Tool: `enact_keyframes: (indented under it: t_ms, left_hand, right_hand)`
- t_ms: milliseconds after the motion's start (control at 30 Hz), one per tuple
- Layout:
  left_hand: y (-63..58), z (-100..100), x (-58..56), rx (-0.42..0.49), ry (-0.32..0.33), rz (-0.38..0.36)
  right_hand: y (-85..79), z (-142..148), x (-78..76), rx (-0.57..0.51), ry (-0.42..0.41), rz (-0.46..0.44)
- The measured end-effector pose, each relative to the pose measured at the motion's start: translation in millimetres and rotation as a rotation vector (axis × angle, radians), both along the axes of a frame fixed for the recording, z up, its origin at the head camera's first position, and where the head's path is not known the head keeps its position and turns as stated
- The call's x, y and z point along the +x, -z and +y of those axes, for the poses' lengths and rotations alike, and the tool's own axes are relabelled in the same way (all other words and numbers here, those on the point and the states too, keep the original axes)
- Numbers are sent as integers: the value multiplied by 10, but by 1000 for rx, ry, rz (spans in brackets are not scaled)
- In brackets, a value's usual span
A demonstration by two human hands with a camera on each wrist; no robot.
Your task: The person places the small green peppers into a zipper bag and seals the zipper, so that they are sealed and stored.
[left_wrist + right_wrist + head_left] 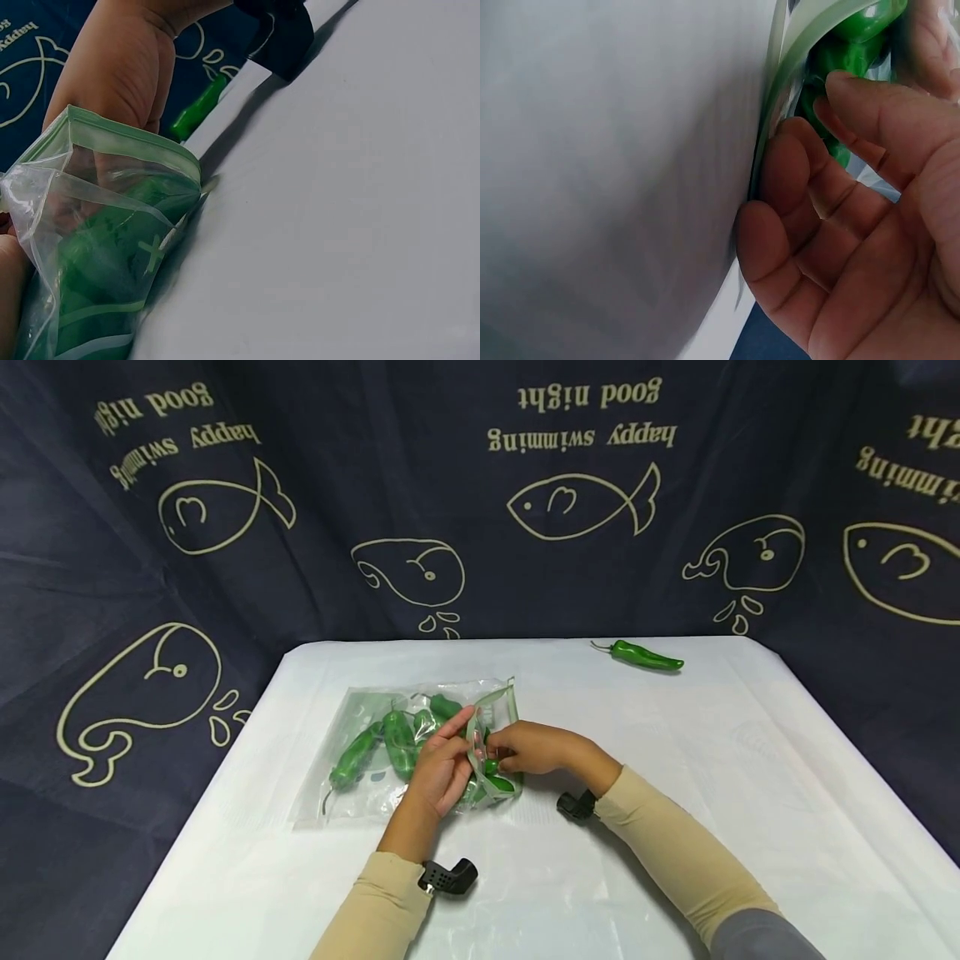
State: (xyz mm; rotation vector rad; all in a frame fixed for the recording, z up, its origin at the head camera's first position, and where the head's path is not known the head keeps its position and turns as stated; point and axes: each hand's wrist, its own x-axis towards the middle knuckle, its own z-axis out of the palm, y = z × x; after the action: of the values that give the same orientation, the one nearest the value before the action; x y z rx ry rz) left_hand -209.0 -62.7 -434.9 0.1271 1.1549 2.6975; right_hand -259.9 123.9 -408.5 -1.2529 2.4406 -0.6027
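Note:
A clear zip bag (341, 810) with a pale green rim lies on the table with several green peppers (399, 747) inside. My left hand (441, 768) holds the bag at its mouth, index finger stretched out along the plastic. From the right side, my right hand (536, 747) reaches to the opening, fingers bent. In the right wrist view its palm is bare, its thumb and index fingertips lie right at a pepper (844, 56), and the other fingers lie by the rim. Through the plastic, a green pepper (97, 262) shows in the left wrist view.
One loose green pepper (647, 657) lies near the far edge of the white table (675, 718). A dark curtain (480, 443) with fish and whale drawings hangs behind it. Each wrist carries a black camera (453, 877).

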Motion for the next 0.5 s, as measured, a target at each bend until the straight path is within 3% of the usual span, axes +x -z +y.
enact_keyframes:
  t_ms: [500]
  left_hand:
    - [-3,-3,5,-8,-10,-6]
  right_hand:
    - [-12,-46,11,7,25,28]
